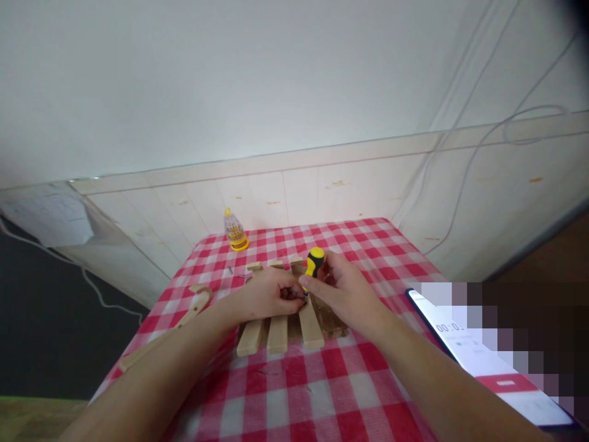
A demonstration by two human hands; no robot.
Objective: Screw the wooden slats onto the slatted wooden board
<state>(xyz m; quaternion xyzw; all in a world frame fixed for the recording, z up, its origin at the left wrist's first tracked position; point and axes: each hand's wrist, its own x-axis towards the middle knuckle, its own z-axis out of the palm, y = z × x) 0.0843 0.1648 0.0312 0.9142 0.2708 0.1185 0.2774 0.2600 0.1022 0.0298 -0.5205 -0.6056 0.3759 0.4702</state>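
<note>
In my right hand (343,288) is a short yellow-and-black screwdriver (315,263), its handle up and its tip down at the right-hand wooden slat (313,331). My left hand (269,296) lies across the slats with its fingers pinched close to the screwdriver tip. Something small and dark shows there, too small to name. Three light wooden slats lie side by side, among them the middle slat (277,337) and the left slat (251,337); the hands cover their middle parts. A curved wooden piece (186,316) with holes lies left of them, partly behind my left forearm.
A clear cone-shaped case (235,233) with a yellow base stands at the back left of the red-checked tablecloth (340,390). Small metal pieces (230,269) lie near the slats' far ends. A lit phone (464,350) is at the right edge. A wall stands behind.
</note>
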